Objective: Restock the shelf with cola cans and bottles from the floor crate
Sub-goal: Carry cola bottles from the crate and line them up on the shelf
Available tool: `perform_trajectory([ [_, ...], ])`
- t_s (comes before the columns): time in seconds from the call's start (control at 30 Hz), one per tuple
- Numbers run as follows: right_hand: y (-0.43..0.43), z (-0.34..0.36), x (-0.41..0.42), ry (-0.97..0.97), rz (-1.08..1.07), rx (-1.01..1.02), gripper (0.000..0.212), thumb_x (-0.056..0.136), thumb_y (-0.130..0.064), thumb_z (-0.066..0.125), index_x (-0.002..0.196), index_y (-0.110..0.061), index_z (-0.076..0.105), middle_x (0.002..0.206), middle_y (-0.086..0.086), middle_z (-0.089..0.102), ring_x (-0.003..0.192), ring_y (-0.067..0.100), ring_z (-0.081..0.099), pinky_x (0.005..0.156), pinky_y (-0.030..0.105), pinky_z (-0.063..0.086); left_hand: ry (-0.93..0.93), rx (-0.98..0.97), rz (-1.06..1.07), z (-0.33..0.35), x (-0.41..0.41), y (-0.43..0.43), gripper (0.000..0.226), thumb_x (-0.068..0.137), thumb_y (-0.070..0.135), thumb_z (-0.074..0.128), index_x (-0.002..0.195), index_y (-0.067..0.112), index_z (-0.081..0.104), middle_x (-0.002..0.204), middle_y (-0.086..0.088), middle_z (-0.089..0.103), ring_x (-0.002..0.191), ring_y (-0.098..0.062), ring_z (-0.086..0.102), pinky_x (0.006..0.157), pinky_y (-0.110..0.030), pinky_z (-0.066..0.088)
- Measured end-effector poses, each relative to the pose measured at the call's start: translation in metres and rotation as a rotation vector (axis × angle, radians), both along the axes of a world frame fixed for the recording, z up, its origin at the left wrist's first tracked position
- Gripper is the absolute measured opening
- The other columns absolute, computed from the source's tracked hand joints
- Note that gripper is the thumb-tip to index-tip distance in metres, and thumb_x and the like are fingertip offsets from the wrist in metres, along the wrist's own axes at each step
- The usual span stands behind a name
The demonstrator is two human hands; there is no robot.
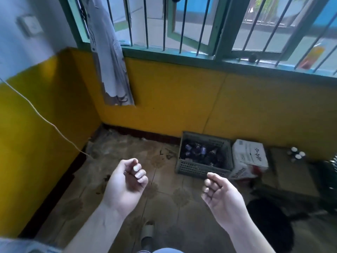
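Note:
A grey plastic crate point(200, 169) stands on the floor against the yellow wall, to the right of centre. Inside it lie several dark cola cans and bottles point(200, 152). My left hand point(125, 185) hovers palm up in front of me, its fingers loosely curled, holding nothing. My right hand point(221, 196) is also palm up with relaxed curled fingers and holds nothing; it hangs just in front of the crate's near wall. No shelf is in view.
A white cardboard box point(249, 157) sits right of the crate, with brown cartons point(290, 168) and three white-capped bottles point(296, 154) beyond. A dark shape point(269, 221) lies on the floor at lower right. A white cord point(45, 121) hangs along the left wall.

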State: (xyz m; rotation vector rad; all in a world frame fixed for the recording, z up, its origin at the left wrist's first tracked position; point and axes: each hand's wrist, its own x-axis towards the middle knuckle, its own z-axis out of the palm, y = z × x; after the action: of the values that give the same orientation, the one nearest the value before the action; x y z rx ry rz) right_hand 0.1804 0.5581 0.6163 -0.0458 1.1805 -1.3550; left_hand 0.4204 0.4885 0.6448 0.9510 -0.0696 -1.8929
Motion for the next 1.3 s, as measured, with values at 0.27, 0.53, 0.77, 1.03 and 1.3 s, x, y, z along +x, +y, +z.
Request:
perform_trajectory([
  [0.27, -0.098, -0.011, -0.012, -0.103, -0.176, 0.058, 0.017, 0.102, -0.015, 0.049, 0.09, -0.009, 0.06, 0.07, 0.004, 0.055, 0.06, 0.017, 0.049, 0.065, 0.03, 0.043, -0.067, 0.031, -0.058, -0.006, 0.01, -0.111, 0.014, 0.098, 0.022, 0.054, 0.088, 0.015, 0.061, 0.067, 0.002, 0.043, 0.054, -0.01, 0.037, 0.044, -0.019, 0.036],
  [0.53, -0.128, -0.001, -0.026, -0.017, -0.249, -0.121, 0.029, 0.097, -0.017, 0.05, 0.069, -0.012, 0.055, 0.057, 0.004, 0.041, 0.053, 0.017, 0.042, 0.064, 0.032, 0.037, -0.127, 0.082, -0.246, -0.032, -0.046, -0.186, 0.02, 0.103, 0.024, 0.05, 0.104, 0.013, 0.067, 0.069, 0.003, 0.045, 0.058, -0.01, 0.034, 0.046, -0.019, 0.035],
  [0.77, -0.133, -0.05, -0.086, -0.145, -0.445, 0.038, 0.026, 0.093, -0.014, 0.041, 0.067, -0.015, 0.041, 0.062, 0.001, 0.034, 0.053, 0.016, 0.034, 0.061, 0.029, 0.034, -0.138, 0.146, -0.375, -0.053, -0.127, -0.227, 0.021, 0.103, 0.02, 0.049, 0.087, 0.013, 0.06, 0.068, 0.002, 0.045, 0.056, -0.01, 0.034, 0.046, -0.02, 0.035],
  [1.03, -0.23, -0.104, -0.208, -0.255, -0.316, 0.205, 0.024, 0.088, -0.013, 0.042, 0.065, -0.017, 0.036, 0.062, 0.001, 0.035, 0.057, 0.018, 0.033, 0.059, 0.029, 0.034, -0.23, 0.167, -0.275, -0.081, -0.227, -0.306, 0.021, 0.099, 0.015, 0.046, 0.078, 0.015, 0.047, 0.071, 0.001, 0.041, 0.059, -0.012, 0.032, 0.046, -0.021, 0.034],
  [1.3, -0.329, -0.133, -0.353, -0.184, -0.235, 0.29, 0.023, 0.099, -0.015, 0.054, 0.076, -0.013, 0.055, 0.066, 0.003, 0.052, 0.06, 0.017, 0.048, 0.067, 0.03, 0.043, -0.385, 0.114, -0.461, -0.096, -0.397, -0.362, 0.024, 0.099, 0.013, 0.048, 0.076, 0.011, 0.049, 0.071, -0.003, 0.046, 0.058, -0.015, 0.035, 0.055, -0.029, 0.031],
])
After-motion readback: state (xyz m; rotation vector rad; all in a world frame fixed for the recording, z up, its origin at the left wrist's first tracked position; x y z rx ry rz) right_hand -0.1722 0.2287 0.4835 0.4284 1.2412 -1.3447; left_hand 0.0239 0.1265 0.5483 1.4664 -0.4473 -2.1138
